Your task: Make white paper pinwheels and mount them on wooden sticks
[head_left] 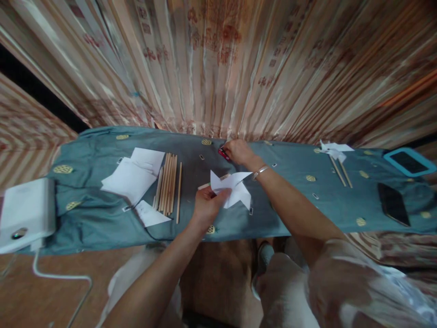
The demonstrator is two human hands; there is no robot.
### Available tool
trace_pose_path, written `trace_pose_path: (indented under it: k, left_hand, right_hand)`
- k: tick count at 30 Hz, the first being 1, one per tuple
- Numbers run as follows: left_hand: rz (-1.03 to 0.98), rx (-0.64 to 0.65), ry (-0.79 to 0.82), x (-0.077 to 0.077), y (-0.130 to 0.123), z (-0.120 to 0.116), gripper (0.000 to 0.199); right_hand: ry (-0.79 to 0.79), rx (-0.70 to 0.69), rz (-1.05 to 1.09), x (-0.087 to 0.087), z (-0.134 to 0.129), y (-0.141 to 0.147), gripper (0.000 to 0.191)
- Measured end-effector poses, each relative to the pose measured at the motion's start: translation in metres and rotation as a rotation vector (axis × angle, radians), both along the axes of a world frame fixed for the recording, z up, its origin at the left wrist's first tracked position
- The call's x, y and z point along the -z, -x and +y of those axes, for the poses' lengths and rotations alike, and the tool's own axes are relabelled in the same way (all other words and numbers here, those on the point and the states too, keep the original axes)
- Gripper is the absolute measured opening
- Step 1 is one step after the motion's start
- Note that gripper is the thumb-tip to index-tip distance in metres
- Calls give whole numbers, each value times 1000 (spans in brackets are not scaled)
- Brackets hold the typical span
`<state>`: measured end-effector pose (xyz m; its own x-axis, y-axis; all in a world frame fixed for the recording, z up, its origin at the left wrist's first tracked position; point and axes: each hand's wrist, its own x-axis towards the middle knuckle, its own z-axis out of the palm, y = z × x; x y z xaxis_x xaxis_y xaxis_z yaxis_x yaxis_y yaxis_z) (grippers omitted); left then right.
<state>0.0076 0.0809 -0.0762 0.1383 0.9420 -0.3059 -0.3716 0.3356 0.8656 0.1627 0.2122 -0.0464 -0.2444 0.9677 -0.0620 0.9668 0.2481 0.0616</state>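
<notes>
Pinwheel of folded white paper (235, 191) pinched in our left hand (206, 206), we are clasping a small oblong red-and-black object (223, 154), slanting, with our right hand (239, 151), beyond and rightward of the left.

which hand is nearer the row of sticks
Left. The left hand, holding the pinwheel, is just right of the row of sticks; the right hand is farther right, at the red item.

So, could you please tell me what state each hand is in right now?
Left hand: closed, holding the white paper pinwheel.
Right hand: at the small red object; its grip cannot be told.
</notes>
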Motion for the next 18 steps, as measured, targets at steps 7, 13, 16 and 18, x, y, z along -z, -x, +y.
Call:
trace_pose_path:
  k: [7, 13, 16, 18]
  left_hand:
    - [-54, -3, 35, 0, -2, 2, 22]
    - [-59, -7, 35, -2, -2, 2, 23]
    - [-63, -13, 49, -3, -2, 2, 24]
    - [-53, -11, 52, -4, -2, 2, 24]
  right_hand:
    - [6, -41, -50, 2, 11, 4, 30]
    - [2, -58, -66, 1, 10, 4, 32]
    - [-7, -45, -67, 2, 10, 3, 31]
    - [-14, -35, -66, 2, 10, 3, 31]
